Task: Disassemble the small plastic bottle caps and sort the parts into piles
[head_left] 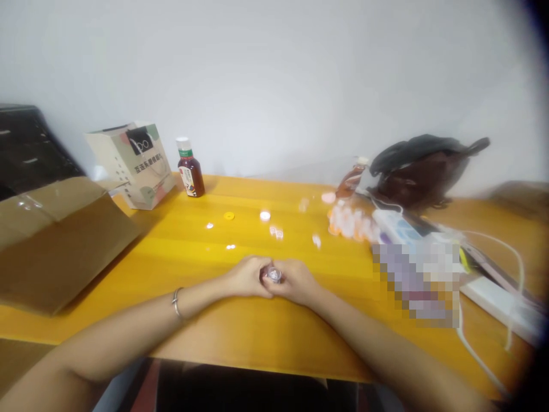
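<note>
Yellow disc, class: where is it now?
In the head view, the yellow disc lies on the table left of centre, beyond the left hand and left of the round white piece.

Small clear piece point(274, 275) I held looked plastic, shiny. My bracelet point(175, 301) was metal, polished. Tabletop point(240, 337) before me looked like wood, smooth, glossy, throwing back light. Dark-red bottle point(194, 176) looked plastic, glossy. Printed carrier bag point(148, 171) was paper, matt. Brown box point(55, 246) I saw was dull cardboard. Dark bag point(422, 174) looked cloth, mostly matt. Wall point(266, 86) behind was smooth, matt.
</note>
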`<state>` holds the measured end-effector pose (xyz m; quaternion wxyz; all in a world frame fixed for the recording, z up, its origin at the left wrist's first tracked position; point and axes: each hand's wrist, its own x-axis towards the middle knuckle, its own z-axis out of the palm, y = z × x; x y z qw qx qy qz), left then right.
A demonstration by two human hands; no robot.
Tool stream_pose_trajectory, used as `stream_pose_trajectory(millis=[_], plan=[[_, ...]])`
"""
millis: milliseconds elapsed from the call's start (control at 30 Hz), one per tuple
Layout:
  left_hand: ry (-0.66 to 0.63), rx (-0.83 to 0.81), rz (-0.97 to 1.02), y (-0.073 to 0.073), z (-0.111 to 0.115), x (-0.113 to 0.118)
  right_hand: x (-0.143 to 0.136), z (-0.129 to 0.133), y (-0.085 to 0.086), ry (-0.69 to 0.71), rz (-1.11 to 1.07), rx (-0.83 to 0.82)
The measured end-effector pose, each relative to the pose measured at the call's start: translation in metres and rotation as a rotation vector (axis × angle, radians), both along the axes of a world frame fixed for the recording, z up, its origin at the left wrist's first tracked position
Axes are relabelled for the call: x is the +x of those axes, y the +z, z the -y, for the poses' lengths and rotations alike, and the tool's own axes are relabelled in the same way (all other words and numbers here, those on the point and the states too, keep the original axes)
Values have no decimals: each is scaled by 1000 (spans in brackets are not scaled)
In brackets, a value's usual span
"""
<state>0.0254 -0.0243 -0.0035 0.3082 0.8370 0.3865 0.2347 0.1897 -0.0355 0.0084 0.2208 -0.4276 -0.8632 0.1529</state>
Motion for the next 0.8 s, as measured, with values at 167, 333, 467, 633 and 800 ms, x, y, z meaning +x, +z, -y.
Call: stream_pose_trajectory(millis=[167, 333, 467, 633, 800], plan=[[-87, -26, 19, 5, 0, -2, 13, -2, 13, 177, 14, 18], [-16, 72, -49, 4, 1, -1, 19, -2, 13, 82, -78, 11], [-9, 68, -32, 3, 2, 0, 11, 1, 6, -56, -97, -15], [-89, 21, 16, 5, 2, 0, 4, 8, 4, -42, -44, -43], [-43, 67, -40, 5, 3, -1, 13, 5, 6, 59, -80, 139]])
